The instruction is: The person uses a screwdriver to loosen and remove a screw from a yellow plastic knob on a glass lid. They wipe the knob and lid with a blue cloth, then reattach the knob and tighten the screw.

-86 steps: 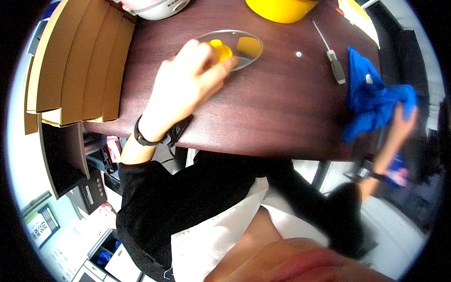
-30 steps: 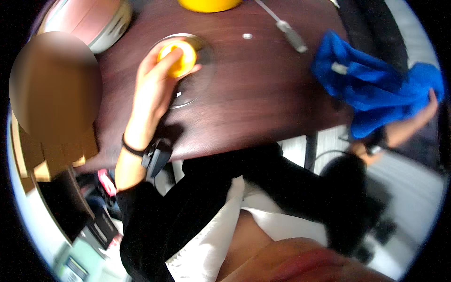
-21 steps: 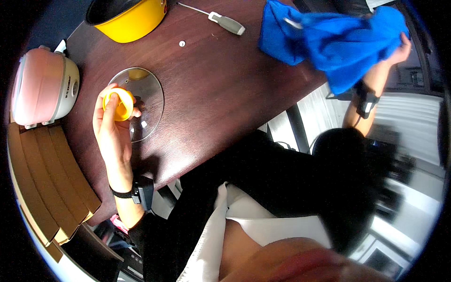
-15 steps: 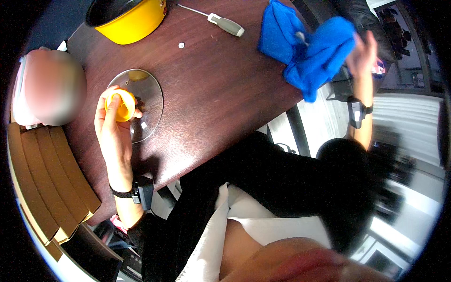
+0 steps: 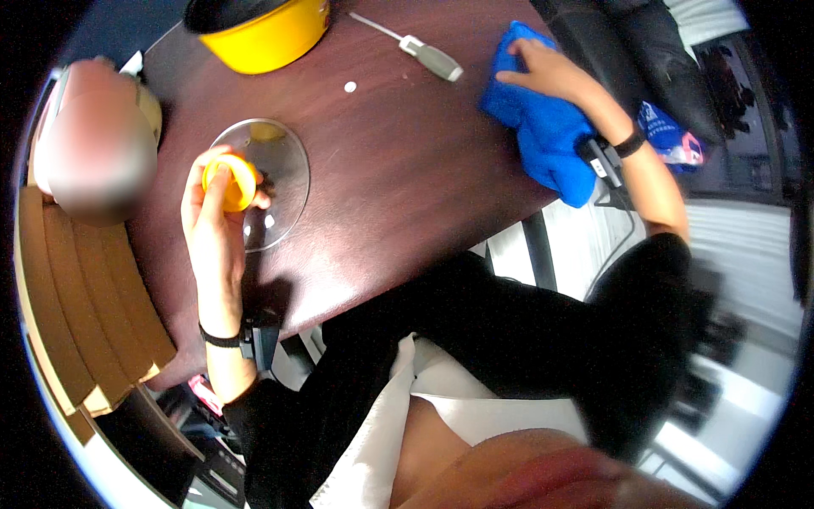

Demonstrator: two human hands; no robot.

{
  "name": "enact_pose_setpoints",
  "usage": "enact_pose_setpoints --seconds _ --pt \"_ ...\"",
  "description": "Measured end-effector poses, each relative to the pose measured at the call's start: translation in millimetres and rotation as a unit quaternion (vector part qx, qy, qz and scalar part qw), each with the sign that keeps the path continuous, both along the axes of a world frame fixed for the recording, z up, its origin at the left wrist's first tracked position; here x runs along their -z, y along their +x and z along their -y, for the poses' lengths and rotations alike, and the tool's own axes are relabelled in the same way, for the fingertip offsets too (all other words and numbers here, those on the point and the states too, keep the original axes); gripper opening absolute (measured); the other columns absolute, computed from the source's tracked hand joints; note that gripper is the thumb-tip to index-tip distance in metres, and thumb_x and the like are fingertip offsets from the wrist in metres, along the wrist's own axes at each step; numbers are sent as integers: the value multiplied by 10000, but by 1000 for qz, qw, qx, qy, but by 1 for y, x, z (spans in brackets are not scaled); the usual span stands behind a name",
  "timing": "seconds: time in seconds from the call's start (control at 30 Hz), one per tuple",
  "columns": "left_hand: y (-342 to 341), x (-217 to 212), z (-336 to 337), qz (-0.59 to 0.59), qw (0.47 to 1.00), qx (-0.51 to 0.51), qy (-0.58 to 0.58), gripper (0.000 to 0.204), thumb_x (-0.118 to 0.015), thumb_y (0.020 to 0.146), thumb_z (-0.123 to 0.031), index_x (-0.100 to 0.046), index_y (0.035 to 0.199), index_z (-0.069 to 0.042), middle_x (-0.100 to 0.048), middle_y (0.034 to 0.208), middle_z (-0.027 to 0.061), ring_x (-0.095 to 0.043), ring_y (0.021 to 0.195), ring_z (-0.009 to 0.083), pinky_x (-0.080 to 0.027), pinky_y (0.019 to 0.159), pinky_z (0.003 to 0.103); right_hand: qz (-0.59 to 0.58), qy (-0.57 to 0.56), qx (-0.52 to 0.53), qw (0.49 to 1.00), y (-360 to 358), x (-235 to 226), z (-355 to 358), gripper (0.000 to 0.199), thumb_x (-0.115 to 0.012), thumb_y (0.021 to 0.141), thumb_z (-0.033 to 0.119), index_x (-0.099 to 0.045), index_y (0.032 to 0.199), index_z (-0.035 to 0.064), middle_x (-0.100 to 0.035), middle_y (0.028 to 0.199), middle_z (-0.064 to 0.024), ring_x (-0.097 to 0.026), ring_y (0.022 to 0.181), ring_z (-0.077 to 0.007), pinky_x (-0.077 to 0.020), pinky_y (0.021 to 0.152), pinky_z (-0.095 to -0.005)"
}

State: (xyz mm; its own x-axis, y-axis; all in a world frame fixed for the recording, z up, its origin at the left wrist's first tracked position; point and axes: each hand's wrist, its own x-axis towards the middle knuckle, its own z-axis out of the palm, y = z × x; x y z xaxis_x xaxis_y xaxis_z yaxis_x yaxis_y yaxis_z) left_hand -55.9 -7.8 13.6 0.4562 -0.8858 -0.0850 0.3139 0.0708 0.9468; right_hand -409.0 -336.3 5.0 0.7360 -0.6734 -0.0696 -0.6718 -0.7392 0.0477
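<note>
My left hand (image 5: 212,208) is closed round a small yellow cup-shaped piece (image 5: 240,182), the thumb pressing into its hollow side. Under that hand lies a round glass lid (image 5: 291,182) with a thin rim, partly covered by my fingers. At the table's right edge my right hand (image 5: 547,72) reaches over a bunched blue cloth (image 5: 543,127), fingers bent slightly and apart on its top; no fold shows pinched between them. Farther off, a screwdriver (image 5: 432,58) with a grey handle and a small white disc (image 5: 350,86) lie on the dark wood table (image 5: 398,170).
A yellow pot (image 5: 271,38) with a dark inside stands at the far left. Left of the lid is a rounded pinkish object (image 5: 97,140), blurred. Brown cardboard (image 5: 85,297) lines the near left. A black seat (image 5: 661,68) with a blue packet (image 5: 666,136) is beyond the right edge.
My right hand has swung in from the right side of the cloth onto its top. The cloth, spread and lifted before, is now bunched lower. My left hand keeps its hold.
</note>
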Motion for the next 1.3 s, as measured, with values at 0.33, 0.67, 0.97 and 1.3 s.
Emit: enact_pose_setpoints --seconds 0.33,0.67,0.97,1.3 --pt "0 1 5 -17 999 16 -46 206 -502 961 -136 -548 1102 6 -611 912 75 -618 717 152 -556 636 280 87 142 -39 985 -37 -9 43 378 -573 928 271 -516 692 -20 -507 650 -106 -482 602 -169 -402 589 -344" --pt "-4 0 0 -16 998 -10 -60 204 -487 967 -144 -564 1087 3 -612 918 67 -617 785 133 -573 648 295 281 -209 68 934 -93 -132 -24 323 -468 1000 269 -553 1064 -36 -608 957 -80 -540 887 -149 -432 837 -280" --pt "-10 -5 1 -19 998 5 -52 239 -445 978 -162 -590 1086 -5 -614 943 79 -616 813 157 -566 676 336 753 26 282 594 -36 -187 -70 407 -469 979 314 -544 1228 2 -582 1236 -170 -575 1092 -296 -429 985 -462" --pt "-14 -11 -1 20 1000 11 -22 234 -461 977 -185 -575 1078 -7 -600 943 82 -615 811 154 -566 650 317 808 123 117 564 -44 -214 -50 392 -476 969 332 -538 1172 3 -580 1159 -154 -571 1009 -267 -444 904 -410"
